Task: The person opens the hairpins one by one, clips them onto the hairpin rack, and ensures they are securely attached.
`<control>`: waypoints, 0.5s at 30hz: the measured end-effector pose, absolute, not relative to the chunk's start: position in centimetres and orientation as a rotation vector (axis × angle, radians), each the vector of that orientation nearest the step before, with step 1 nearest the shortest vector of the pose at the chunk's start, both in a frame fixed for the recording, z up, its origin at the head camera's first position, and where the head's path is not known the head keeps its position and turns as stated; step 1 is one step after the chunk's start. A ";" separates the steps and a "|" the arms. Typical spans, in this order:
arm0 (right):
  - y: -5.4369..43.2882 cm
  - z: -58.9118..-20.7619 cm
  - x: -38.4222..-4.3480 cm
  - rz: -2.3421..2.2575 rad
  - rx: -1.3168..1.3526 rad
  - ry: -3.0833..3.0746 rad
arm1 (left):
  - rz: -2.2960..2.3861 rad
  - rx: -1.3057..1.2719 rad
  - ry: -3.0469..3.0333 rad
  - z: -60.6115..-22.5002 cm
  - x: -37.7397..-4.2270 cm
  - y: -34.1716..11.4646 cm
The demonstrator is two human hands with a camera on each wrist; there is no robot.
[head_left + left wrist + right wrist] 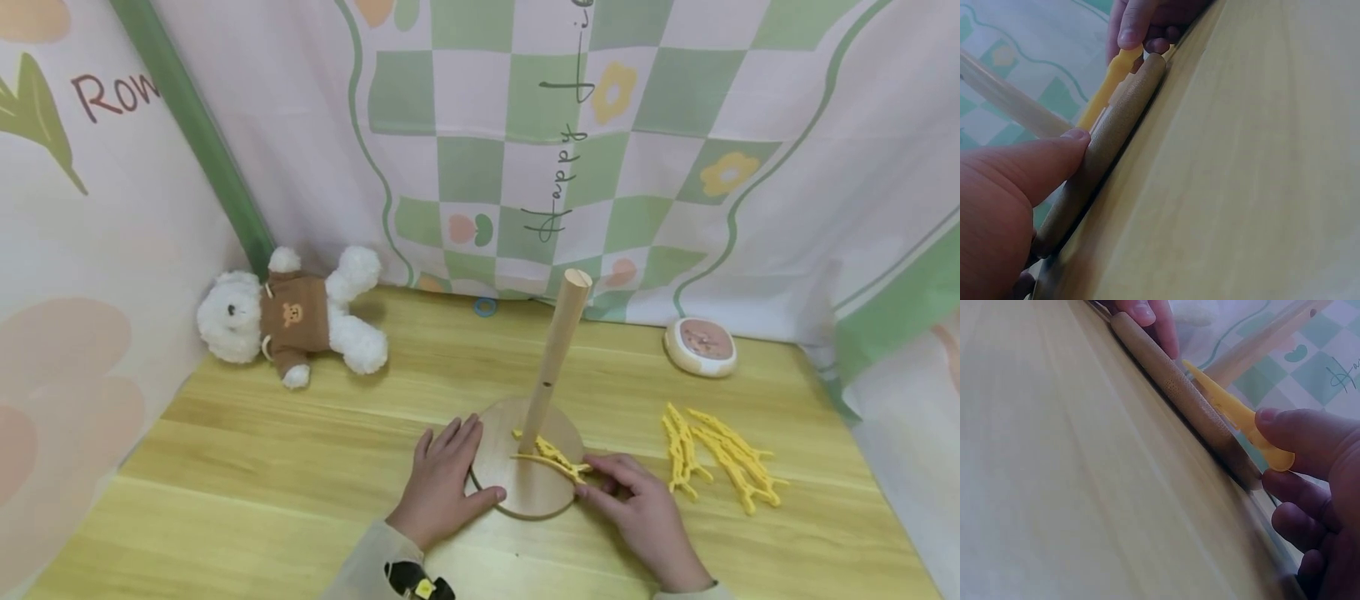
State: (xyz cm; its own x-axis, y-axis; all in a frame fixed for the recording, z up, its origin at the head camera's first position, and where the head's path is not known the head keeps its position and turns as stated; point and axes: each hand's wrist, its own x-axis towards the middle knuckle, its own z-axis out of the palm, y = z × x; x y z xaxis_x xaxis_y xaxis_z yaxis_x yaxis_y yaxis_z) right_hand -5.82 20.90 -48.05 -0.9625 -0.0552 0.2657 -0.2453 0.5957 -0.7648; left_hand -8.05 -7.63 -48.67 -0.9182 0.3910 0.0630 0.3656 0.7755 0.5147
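A round wooden base (528, 498) with an upright wooden pole (557, 358) stands on the table. My left hand (446, 487) rests at the base's left edge, fingers straight and thumb touching the front rim. At the right edge, my right hand (637, 508) pinches a yellow branch-shaped plastic piece (1241, 419) between thumb and fingers. That piece lies low over the base, its narrow end toward the pole's foot. A second yellow strip (546, 448) shows just behind it; whether it is a separate piece I cannot tell. Several similar yellow pieces (723, 450) lie right of my right hand.
A white plush toy in a brown top (296, 321) lies at the back left. At the back right is a rounded white device with a pink face (701, 346). A small blue ring (485, 307) sits near the patterned curtain (540, 167) behind the table.
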 end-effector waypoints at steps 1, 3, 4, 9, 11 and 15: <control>20.9 -48.1 -5.8 1.292 0.248 -2.611 | 0.830 0.623 2.914 -48.7 -8.0 -7.6; 20.8 -48.1 -5.8 1.284 0.243 -2.612 | 0.828 0.627 2.915 -48.7 -8.1 -7.6; 20.8 -48.1 -5.8 1.285 0.240 -2.614 | 0.824 0.628 2.917 -48.7 -8.1 -7.6; 20.9 -48.2 -5.8 1.276 0.233 -2.624 | 0.819 0.635 2.922 -48.8 -8.1 -7.6; 20.9 -48.2 -5.8 1.270 0.231 -2.626 | 0.823 0.635 2.919 -48.8 -8.1 -7.6; 20.9 -48.1 -5.8 1.259 0.230 -2.632 | 0.826 0.632 2.923 -48.8 -8.1 -7.6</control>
State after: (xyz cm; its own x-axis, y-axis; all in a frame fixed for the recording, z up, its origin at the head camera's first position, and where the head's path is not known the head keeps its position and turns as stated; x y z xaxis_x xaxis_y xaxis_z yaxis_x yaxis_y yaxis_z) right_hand -5.83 20.85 -48.11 -0.9647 -0.0479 0.2589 -0.2316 0.6222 -0.7479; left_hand -8.10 -7.64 -48.84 -0.9162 0.3942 0.0721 0.3736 0.7751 0.5096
